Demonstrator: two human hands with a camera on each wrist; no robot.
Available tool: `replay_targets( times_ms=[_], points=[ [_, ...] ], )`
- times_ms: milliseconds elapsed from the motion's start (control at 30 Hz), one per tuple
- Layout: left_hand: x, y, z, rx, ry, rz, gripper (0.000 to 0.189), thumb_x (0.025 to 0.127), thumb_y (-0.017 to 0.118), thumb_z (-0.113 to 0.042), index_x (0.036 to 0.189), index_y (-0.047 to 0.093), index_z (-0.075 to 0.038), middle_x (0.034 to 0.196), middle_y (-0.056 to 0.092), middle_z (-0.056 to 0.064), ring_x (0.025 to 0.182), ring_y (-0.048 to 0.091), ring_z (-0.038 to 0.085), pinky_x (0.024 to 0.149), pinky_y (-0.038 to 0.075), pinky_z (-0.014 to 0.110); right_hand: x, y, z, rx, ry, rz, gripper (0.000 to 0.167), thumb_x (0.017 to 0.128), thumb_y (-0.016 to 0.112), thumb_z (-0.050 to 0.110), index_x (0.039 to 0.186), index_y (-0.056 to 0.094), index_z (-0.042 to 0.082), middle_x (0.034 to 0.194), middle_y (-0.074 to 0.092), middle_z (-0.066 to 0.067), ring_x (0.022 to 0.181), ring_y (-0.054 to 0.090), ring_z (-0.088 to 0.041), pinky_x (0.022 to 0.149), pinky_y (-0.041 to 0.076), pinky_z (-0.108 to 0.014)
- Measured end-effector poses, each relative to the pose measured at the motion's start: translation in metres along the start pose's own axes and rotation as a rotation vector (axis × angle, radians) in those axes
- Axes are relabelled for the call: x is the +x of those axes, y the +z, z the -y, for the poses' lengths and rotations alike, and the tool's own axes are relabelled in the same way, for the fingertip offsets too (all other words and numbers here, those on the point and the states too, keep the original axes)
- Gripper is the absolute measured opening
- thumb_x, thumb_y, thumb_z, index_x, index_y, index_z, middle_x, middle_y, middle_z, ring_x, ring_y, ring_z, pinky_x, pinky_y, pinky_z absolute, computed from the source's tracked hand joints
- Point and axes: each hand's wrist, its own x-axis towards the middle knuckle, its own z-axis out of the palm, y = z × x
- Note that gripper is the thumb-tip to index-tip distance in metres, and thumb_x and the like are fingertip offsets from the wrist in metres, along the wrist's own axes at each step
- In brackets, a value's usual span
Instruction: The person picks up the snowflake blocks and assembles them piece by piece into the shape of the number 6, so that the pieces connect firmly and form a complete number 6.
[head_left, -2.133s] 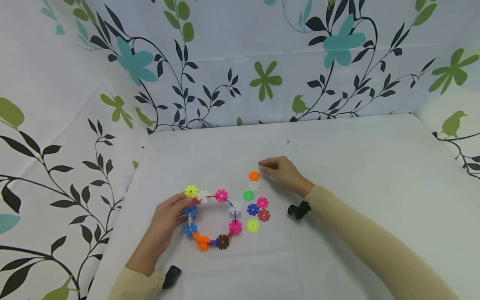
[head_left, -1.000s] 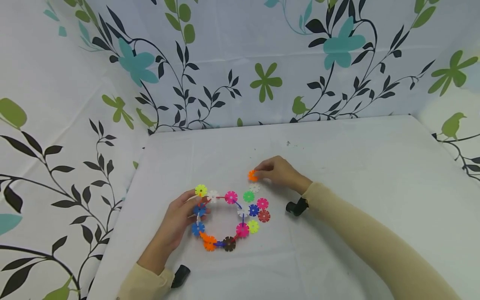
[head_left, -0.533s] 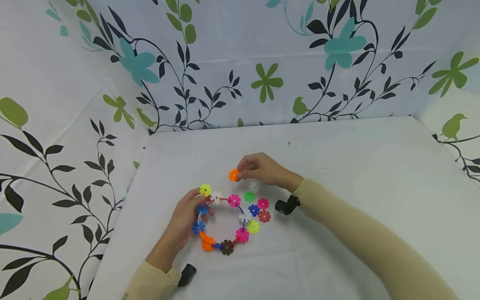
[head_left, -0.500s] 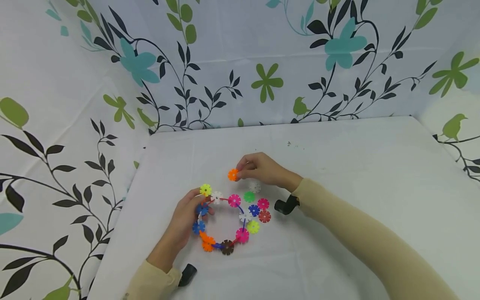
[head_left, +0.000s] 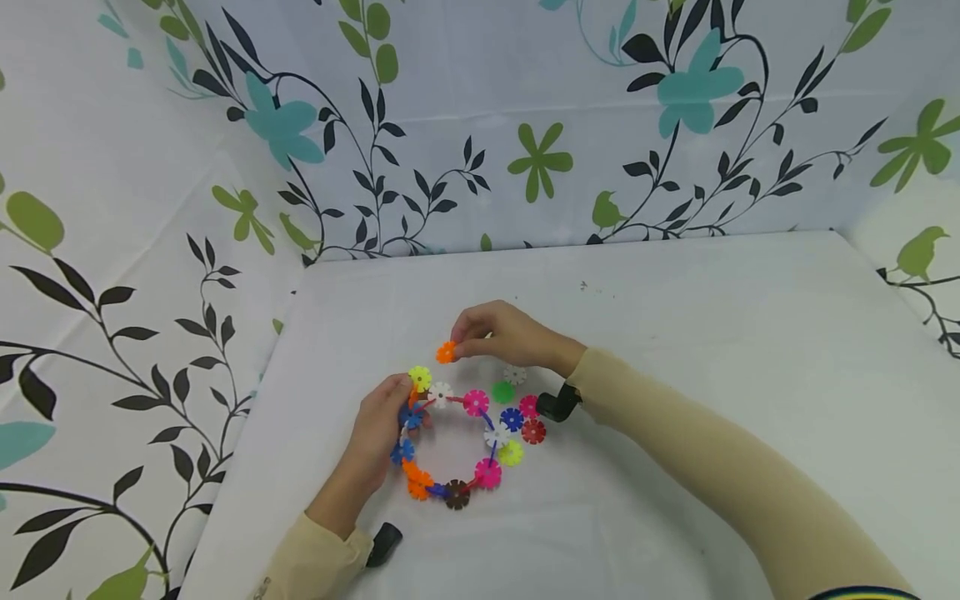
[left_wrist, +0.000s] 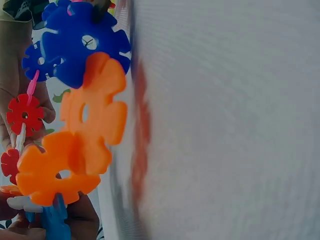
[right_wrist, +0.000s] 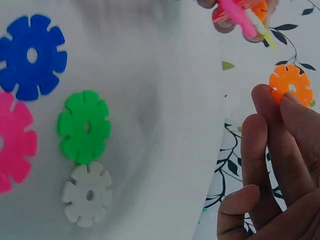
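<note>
My left hand [head_left: 378, 429] grips the upper left side of a ring of interlocked notched plastic discs [head_left: 487, 474] in many colours. A yellow disc [head_left: 420, 378] stands at the top of that ring, beside the fingertips. Close up in the left wrist view are the ring's orange disc [left_wrist: 37, 172] and blue disc [left_wrist: 65, 45]. Just above and right of the yellow disc, my right hand [head_left: 510, 335] pinches a loose orange notched disc [right_wrist: 295, 80] between thumb and forefinger. The other right fingers are bent and hold nothing. The orange disc is apart from the ring.
Loose discs lie right of the ring on the white table [head_left: 675, 333]: white [right_wrist: 87, 195], green [right_wrist: 85, 127], blue [right_wrist: 32, 57], pink [head_left: 528, 406], red [head_left: 533, 431] and yellow [head_left: 511, 452]. Black camera mounts [head_left: 385, 546] sit at both wrists. Leaf-patterned cloth [head_left: 450, 108] hangs behind.
My right hand took the orange disc from the top of the loose discs and moved it left toward the ring. My left hand and the ring shifted right, close to the loose discs.
</note>
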Motion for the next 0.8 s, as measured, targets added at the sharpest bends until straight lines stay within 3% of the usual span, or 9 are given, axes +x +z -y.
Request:
replay_targets(
  times_ms=[233,433,633,800],
  points=[
    [0.001,0.002,0.001,0.024,0.025,-0.015,0.039,0.110,0.042,-0.037,0.129,0.059,-0.007,0.099,0.069,0.018,0.086,0.064,0.025,0.080,0.052,0.031,0.010,0.005,0.008,-0.074,0.000,0.029,0.008,0.094,0.074,0.019,0.101,0.072,0.018,0.097,0.072,0.011,0.097,0.066,-0.010,0.094,0.051,-0.036],
    [0.000,0.003,0.002,0.021,0.031,-0.005,0.039,0.110,0.044,-0.036,0.128,0.060,-0.006,0.102,0.070,0.018,0.087,0.064,0.028,0.079,0.052,0.032,0.015,0.007,0.006,-0.076,0.001,0.070,0.007,0.094,0.074,0.019,0.101,0.072,0.018,0.096,0.073,0.010,0.095,0.066,-0.009,0.091,0.052,-0.033],
    [0.002,0.002,0.003,0.020,0.028,-0.008,0.038,0.109,0.046,-0.035,0.130,0.060,-0.006,0.099,0.070,0.014,0.086,0.065,0.027,0.078,0.053,0.029,0.018,0.006,0.004,-0.134,-0.052,0.078,0.007,0.095,0.074,0.020,0.102,0.072,0.020,0.098,0.071,0.013,0.094,0.065,-0.007,0.086,0.052,-0.030],
    [0.003,0.000,0.003,0.008,0.021,-0.012,0.038,0.109,0.047,-0.034,0.130,0.061,-0.006,0.100,0.069,0.010,0.088,0.067,0.026,0.080,0.053,0.030,0.020,0.008,0.008,-0.226,-0.113,0.075,0.008,0.095,0.074,0.021,0.102,0.072,0.023,0.099,0.070,0.016,0.097,0.064,-0.003,0.091,0.052,-0.028]
  ],
)
